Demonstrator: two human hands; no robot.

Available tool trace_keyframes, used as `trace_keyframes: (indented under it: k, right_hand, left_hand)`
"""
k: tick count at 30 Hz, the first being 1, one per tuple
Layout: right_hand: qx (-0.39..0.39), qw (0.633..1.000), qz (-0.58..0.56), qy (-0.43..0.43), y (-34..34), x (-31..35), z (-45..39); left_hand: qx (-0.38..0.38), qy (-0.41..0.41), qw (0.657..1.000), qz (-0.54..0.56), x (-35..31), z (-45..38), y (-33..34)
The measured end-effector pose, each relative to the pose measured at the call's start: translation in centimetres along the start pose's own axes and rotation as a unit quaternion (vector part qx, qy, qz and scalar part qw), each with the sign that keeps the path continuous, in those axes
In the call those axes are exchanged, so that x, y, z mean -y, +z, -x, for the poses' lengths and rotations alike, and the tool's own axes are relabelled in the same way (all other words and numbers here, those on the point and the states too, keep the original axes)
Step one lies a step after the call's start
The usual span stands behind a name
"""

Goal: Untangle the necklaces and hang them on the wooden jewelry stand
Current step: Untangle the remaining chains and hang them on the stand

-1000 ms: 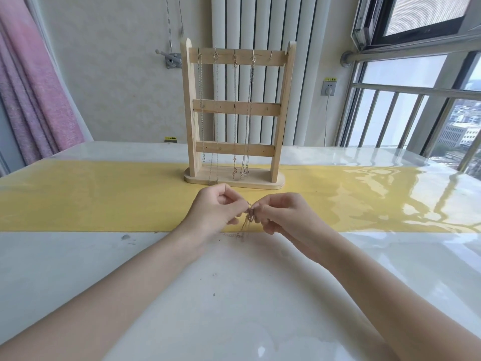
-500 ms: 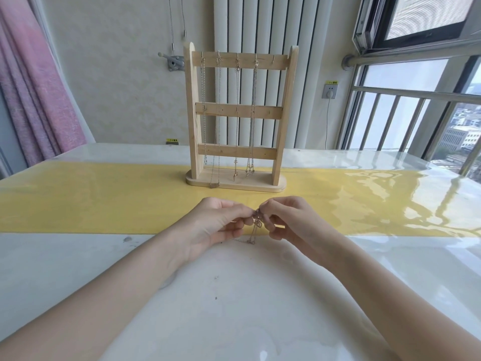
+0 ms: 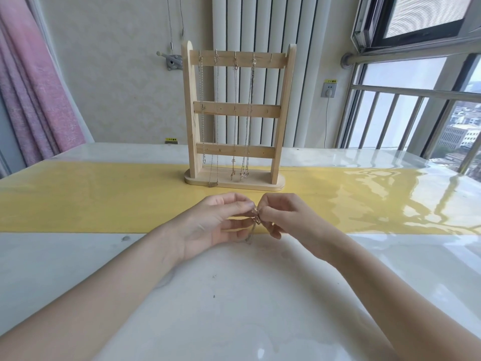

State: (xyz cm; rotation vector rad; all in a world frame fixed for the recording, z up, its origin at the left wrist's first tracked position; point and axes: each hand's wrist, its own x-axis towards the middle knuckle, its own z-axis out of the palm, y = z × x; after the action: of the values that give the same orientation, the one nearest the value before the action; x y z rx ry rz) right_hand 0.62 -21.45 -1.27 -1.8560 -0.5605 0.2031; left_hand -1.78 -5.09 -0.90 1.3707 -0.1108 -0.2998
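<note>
Hands (image 3: 208,225) raised slightly, pinching thin chain (image 3: 256,217)

Glossy white table (image 3: 234,295) with yellow runner (image 3: 91,196); pink curtain (image 3: 33,87), barred window (image 3: 416,113).

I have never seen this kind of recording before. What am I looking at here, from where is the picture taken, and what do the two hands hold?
There is no machine here. A person wears a camera on the head, and it looks forward and down, so you see the person's own two bare arms from above. The left hand and the right hand meet over a glossy white table with a yellow strip across it. Between their fingertips they pinch a small tangled necklace; part of its chain hangs down toward the table. Behind stands a wooden jewelry stand with three bars. Four necklaces already hang from hooks on its top bar; the rightmost hook looks free.
</note>
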Motion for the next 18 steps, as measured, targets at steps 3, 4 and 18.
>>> trace_keyframes:
  k: [3,4,18]
  right_hand:
    - [-0.01,0.997,-0.075,0.014,0.5,-0.1,0.0]
    - [-0.016,0.994,-0.107,0.02,0.6,-0.1,-0.1]
    - [-0.046,0.969,-0.235,0.06,0.9,-0.7,-0.4]
  left_hand:
    - [-0.037,0.04,0.998,0.022,0.2,-0.2,0.5]
    - [-0.046,0.048,0.997,0.028,0.2,-0.3,0.6]
    - [-0.083,0.092,0.976,-0.178,0.8,-0.3,1.0]
